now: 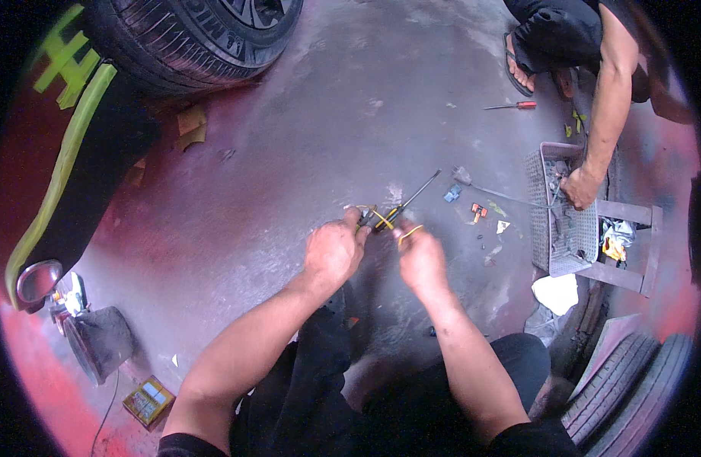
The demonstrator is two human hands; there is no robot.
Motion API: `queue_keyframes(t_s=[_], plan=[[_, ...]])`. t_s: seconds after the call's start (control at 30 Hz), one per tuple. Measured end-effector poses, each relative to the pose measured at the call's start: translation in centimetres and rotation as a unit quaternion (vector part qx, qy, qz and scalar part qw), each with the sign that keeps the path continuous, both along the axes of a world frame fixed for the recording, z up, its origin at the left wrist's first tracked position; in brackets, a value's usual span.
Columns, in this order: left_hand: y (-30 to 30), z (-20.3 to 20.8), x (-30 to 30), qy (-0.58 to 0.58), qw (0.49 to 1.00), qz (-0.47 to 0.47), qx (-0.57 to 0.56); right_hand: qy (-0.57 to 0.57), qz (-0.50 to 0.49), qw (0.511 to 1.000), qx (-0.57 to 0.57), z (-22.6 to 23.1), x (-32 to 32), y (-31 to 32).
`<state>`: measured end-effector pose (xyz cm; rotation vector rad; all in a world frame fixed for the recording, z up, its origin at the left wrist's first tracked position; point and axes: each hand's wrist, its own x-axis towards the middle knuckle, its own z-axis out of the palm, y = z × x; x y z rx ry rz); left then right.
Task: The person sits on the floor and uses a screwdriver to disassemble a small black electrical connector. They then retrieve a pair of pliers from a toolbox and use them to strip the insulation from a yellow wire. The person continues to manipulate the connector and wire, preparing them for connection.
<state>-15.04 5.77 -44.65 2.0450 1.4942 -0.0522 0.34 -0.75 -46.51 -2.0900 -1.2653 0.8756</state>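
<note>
A thin yellow wire (pixel 381 218) runs between my two hands. My left hand (pixel 333 250) is closed on one end of it, along with a small dark piece I cannot make out. My right hand (pixel 423 263) pinches the other part, where the wire loops over the fingers. Just beyond both hands, a screwdriver (pixel 415 196) with a yellow and black handle lies on the floor, its shaft angled away to the right; the wire crosses in front of its handle.
Right of my hands lie a blue connector (pixel 451 193), an orange one (pixel 479 212) and scraps. A co-worker's hand (pixel 582 187) reaches into a grey plastic basket (pixel 539 206). Farther off is a red-handled screwdriver (pixel 526 105). A car wheel (pixel 213 38), a work lamp (pixel 99 343) and a yellow meter (pixel 148 402) stand left.
</note>
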Motion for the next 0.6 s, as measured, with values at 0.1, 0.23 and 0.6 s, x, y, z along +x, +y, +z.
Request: queue_keyframes(t_s=[0.1, 0.23, 0.6], plan=[[-0.3, 0.1, -0.1, 0.027, 1.0, -0.007, -0.004, 0.015, 0.085, 0.992, -0.087, 0.9, -2.9, -1.4], [-1.0, -1.3, -1.1, 0.016, 0.999, -0.031, 0.038, 0.097, 0.035, 0.991, -0.085, 3.0, -3.2, -0.8], [-0.7, -0.5, -1.8, -0.031, 0.999, -0.012, 0.004, 0.314, 0.001, 0.926, -0.21, 4.4, -0.7, 0.3]])
